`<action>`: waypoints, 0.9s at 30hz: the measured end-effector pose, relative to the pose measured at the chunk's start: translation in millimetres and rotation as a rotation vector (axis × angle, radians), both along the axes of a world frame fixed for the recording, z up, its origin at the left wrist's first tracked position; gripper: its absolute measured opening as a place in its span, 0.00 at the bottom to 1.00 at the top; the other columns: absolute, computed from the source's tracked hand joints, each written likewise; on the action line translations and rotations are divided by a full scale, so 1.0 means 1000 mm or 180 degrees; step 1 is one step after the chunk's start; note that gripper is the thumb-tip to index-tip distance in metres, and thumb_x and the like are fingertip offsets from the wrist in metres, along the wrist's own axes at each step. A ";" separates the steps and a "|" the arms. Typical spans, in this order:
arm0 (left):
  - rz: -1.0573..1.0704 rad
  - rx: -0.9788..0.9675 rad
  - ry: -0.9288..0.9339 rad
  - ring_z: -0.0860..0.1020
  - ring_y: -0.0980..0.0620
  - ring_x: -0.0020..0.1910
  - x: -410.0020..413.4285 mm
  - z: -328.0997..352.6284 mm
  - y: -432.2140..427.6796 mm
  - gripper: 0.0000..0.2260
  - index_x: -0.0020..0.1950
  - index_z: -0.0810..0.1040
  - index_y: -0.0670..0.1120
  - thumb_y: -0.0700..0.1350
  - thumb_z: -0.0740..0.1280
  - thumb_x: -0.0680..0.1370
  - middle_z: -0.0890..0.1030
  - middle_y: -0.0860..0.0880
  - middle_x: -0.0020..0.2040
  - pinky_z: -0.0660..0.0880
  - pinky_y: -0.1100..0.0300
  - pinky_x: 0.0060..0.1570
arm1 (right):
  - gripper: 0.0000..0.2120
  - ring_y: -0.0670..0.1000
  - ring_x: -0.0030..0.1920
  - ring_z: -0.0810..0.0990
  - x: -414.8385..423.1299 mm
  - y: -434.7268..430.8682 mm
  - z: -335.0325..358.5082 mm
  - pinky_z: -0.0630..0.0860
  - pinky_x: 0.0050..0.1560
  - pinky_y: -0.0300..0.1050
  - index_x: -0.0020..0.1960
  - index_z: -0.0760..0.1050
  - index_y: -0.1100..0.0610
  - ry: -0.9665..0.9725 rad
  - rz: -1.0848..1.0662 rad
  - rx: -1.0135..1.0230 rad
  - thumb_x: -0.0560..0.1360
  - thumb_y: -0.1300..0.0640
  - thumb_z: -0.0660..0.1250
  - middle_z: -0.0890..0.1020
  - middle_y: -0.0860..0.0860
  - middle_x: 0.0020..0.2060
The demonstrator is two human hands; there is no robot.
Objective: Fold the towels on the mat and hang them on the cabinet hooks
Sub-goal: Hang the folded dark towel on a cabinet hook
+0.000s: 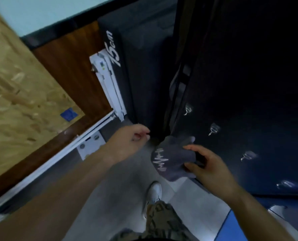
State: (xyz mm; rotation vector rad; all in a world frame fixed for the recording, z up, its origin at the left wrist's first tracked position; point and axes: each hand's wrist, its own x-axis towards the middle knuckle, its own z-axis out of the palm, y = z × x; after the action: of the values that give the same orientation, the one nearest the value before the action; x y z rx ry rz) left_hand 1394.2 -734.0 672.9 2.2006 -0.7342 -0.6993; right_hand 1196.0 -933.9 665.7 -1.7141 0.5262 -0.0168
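Note:
A folded dark grey towel with a white zigzag pattern hangs bunched against the lower left edge of the dark blue cabinet. My right hand grips the towel's right side between thumb and fingers. My left hand hovers just left of the towel with loosely curled fingers and holds nothing. Several small metal hooks run diagonally across the cabinet face; three of them are bare. Whatever the towel hangs from is hidden behind it. The picture is blurred.
A tall black slab printed "15cm" leans left of the cabinet, beside a white fixture and a wood-panelled wall. My white shoe stands on the grey floor. A blue mat corner shows at bottom right.

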 end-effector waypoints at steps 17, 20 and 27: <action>-0.2886 0.0579 0.1978 0.80 0.54 0.63 0.171 -0.069 -0.172 0.21 0.65 0.77 0.52 0.45 0.76 0.74 0.82 0.49 0.63 0.75 0.56 0.66 | 0.21 0.48 0.47 0.80 0.141 -0.036 -0.047 0.77 0.51 0.50 0.58 0.75 0.56 0.0003 -0.1302 0.1190 0.73 0.76 0.68 0.84 0.49 0.46; -0.2935 0.0604 0.1922 0.82 0.54 0.56 0.169 -0.081 -0.180 0.15 0.59 0.81 0.53 0.50 0.75 0.73 0.85 0.50 0.56 0.78 0.53 0.61 | 0.19 0.46 0.45 0.81 0.145 -0.034 -0.057 0.79 0.48 0.42 0.53 0.76 0.58 0.0060 -0.1574 0.1079 0.74 0.80 0.63 0.84 0.48 0.42; -0.2791 0.0609 0.1834 0.80 0.57 0.48 0.171 -0.098 -0.192 0.13 0.55 0.78 0.55 0.53 0.75 0.73 0.83 0.51 0.50 0.78 0.61 0.47 | 0.13 0.48 0.41 0.80 0.150 -0.040 -0.071 0.78 0.44 0.40 0.51 0.80 0.59 0.0110 -0.1938 0.1062 0.76 0.75 0.65 0.84 0.51 0.41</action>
State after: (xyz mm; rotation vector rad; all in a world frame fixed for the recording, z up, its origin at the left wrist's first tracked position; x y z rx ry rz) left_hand 1565.5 -926.2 574.5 1.6062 -1.3444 -1.7956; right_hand 1346.2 -974.0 594.5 -1.1831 1.0014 -0.3181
